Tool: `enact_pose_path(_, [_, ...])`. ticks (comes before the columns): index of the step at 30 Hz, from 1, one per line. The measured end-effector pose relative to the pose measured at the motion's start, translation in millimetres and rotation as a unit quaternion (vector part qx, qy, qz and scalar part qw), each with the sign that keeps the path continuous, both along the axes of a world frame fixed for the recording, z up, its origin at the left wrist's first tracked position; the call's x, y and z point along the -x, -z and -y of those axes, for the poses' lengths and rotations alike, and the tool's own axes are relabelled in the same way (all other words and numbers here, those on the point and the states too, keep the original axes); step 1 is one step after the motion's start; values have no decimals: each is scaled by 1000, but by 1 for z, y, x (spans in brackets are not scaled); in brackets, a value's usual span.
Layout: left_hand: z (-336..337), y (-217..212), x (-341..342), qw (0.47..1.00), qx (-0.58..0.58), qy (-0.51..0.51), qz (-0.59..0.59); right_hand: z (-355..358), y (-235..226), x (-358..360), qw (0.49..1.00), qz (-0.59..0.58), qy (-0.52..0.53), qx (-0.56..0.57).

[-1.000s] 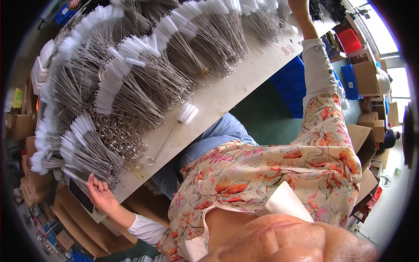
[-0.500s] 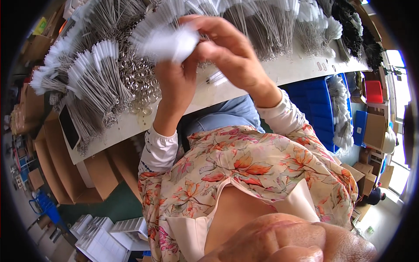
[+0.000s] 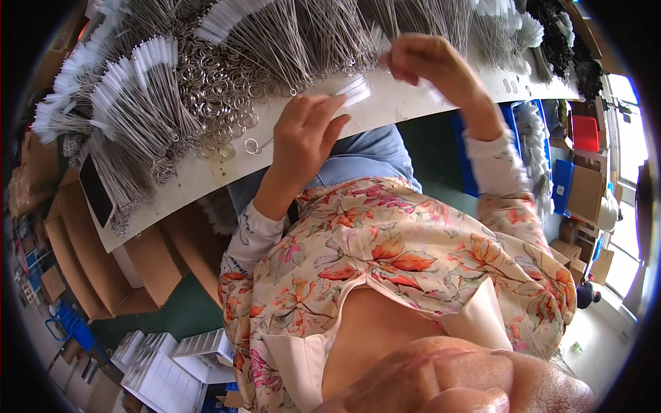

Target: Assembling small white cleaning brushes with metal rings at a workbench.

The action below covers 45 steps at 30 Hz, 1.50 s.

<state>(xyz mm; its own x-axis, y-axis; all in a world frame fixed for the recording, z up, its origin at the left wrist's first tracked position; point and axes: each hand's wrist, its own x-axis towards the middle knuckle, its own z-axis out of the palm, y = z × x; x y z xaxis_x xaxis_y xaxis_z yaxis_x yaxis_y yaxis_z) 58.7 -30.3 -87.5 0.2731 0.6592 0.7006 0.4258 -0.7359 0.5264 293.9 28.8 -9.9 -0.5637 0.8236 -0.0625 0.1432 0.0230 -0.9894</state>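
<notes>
My left hand (image 3: 303, 134) is closed over the table's near edge, thumb and fingers drawn together. A few thin wire brushes (image 3: 355, 90) with white bristles stick out beyond its fingertips. On its other side a metal ring (image 3: 253, 146) juts out; the palm hides whether it joins the brushes. My right hand (image 3: 434, 65) is raised farther right, slightly blurred, its fingers bent and loosely apart. White bristles (image 3: 378, 41) show close to its fingertips, in front of the brush piles (image 3: 268, 41). Nothing can be made out in its grasp.
Loose metal rings (image 3: 220, 89) are heaped left of centre. More brush bundles (image 3: 141, 96) and a dark phone (image 3: 97, 189) lie at the left end of the white table (image 3: 193, 189). Cardboard boxes (image 3: 131, 268) stand below, and a blue bin (image 3: 513, 120) of brushes sits at right.
The white bristle bunch has left my hands. My hands have separated: the right moved out to the right, the left came down to the brushes near the table edge. The view shifted slightly.
</notes>
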Motion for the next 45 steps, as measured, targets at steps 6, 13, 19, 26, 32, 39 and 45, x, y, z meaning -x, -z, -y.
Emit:
enact_pose_path(6, [19, 13, 17, 983, 182, 10, -23, 43, 40, -24, 571, 679, -141, -440])
enact_pose_path(13, [39, 0, 19, 972, 223, 13, 76, 44, 30, 63, 969, 193, -139, -58])
enact_pose_path(19, [49, -18, 39, 998, 26, -16, 57, 38, 15, 80, 925, -2, -240, 295])
enact_pose_path(26, [54, -25, 40, 996, 45, -2, 79, 45, 1, 86, 921, 23, -229, 314])
enact_pose_path(32, [65, -10, 63, 959, 187, -209, -48, 47, 14, 47, 787, 462, -157, -378])
enact_pose_path(39, [56, 21, 82, 925, 173, -307, -144, 56, 56, 77, 899, 223, -44, -373])
enact_pose_path(45, [72, -3, 82, 905, 268, -330, -21, 53, 45, 119, 917, 139, -17, -374])
